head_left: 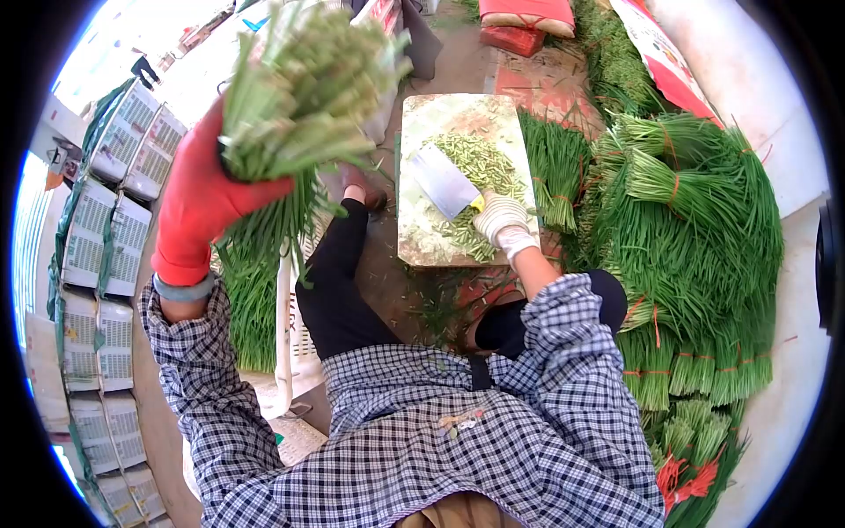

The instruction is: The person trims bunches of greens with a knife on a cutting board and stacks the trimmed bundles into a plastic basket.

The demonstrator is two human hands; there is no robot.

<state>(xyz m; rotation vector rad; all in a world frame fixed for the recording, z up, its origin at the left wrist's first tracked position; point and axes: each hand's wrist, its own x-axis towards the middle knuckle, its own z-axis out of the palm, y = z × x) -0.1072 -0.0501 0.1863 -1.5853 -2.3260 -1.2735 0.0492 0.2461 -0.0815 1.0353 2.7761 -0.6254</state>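
Observation:
My left hand (198, 198), in a red glove, is closed around a thick bunch of garlic chives (308, 97). It is raised at the upper left, with the pale cut ends towards the camera and the green leaves hanging below. My right hand (506, 220), in a white knit glove, grips the yellow handle of a cleaver (444, 180). The broad blade lies over the cutting board (421, 242), among short pieces of chopped stem (484, 163) scattered across its middle. The fingertips of my left hand are partly hidden by the bunch.
Tied bundles of chives (695, 202) are piled high on the right, with more bundles (559, 167) against the board. A white plastic basket (286, 334) with chives (251, 308) stands by my left leg. White crates (97, 334) line the left side; red-topped sacks (528, 18) lie ahead.

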